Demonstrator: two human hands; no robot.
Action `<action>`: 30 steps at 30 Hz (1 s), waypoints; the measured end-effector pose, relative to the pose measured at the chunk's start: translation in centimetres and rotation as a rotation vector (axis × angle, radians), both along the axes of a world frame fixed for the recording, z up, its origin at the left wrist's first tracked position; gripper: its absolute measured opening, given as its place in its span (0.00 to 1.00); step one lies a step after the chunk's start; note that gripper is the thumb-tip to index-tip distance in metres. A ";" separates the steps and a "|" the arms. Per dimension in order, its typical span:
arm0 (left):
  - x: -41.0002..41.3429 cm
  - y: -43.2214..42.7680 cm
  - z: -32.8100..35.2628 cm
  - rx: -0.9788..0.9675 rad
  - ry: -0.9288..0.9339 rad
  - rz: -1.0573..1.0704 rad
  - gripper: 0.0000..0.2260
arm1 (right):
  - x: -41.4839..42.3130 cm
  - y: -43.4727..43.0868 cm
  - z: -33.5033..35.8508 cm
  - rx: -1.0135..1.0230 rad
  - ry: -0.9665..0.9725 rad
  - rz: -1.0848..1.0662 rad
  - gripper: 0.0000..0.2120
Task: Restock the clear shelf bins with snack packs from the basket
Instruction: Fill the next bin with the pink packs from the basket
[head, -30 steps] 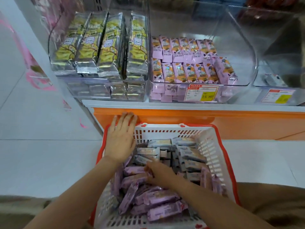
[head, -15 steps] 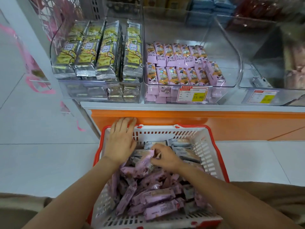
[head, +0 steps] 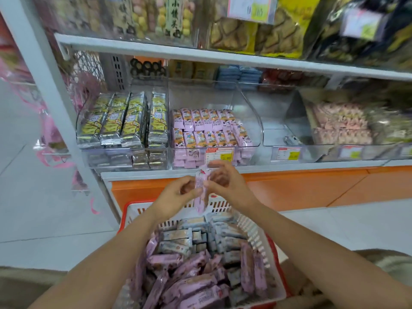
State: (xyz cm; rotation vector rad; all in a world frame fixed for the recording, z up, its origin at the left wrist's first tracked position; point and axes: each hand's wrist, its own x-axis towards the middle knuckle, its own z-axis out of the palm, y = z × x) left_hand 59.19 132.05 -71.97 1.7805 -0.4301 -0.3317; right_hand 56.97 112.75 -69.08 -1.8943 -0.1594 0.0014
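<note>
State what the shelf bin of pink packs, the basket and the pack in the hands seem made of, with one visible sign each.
Shelf bin: clear, glossy, rigid plastic, perhaps acrylic; the packs show through its walls.
Basket: moulded plastic, matt; white slotted walls under a red rim.
Held pack: thin printed pink film, likely plastic; faintly shiny, though blurred here.

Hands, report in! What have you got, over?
Left hand and right hand both pinching a pink snack pack. Held above basket, short of pink-pack bin. Bin top open, nothing in the way.
</note>
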 end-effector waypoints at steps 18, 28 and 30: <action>1.9 -0.6 2.6 0.747 -0.867 0.289 0.34 | 4.1 -2.9 7.0 -0.333 -0.274 -0.461 0.10; 2.1 -0.3 1.5 0.933 -0.974 0.276 0.41 | 9.5 -3.5 4.6 -0.794 -0.162 -0.543 0.07; 2.1 -0.4 1.5 0.935 -0.979 0.286 0.41 | 9.7 -3.5 4.4 -0.800 -0.146 -0.552 0.07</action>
